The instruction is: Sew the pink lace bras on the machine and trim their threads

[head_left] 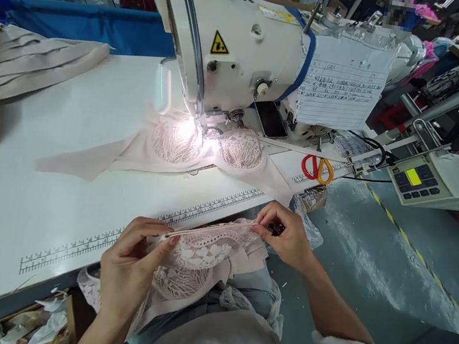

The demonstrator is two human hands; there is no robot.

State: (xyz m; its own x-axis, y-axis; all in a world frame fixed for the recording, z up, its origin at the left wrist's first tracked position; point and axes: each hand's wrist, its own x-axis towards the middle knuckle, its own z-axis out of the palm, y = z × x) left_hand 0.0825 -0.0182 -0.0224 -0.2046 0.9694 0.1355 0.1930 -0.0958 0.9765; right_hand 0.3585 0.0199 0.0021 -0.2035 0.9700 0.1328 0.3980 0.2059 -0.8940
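Observation:
A pale pink lace bra [203, 252] is stretched between my hands over my lap, in front of the table edge. My left hand [135, 259] pinches its left end between thumb and fingers. At the other end, my right hand [285, 233] grips the upper edge, with a small dark object, too hidden to name, showing at the fingers. Another pale pink bra [241, 153] lies on the table, its middle under the lit needle area of a white sewing machine [236, 45]. One wing of that bra spreads out to the left.
Ruler markings [225, 200] run along the table's front edge. Red and orange-handled scissors [318, 168] lie right of the machine, near a phone [271, 119]. More pale fabric pieces [41, 64] lie at left. A control box [446, 180] juts out at right; a scrap bin [35, 321] stands below.

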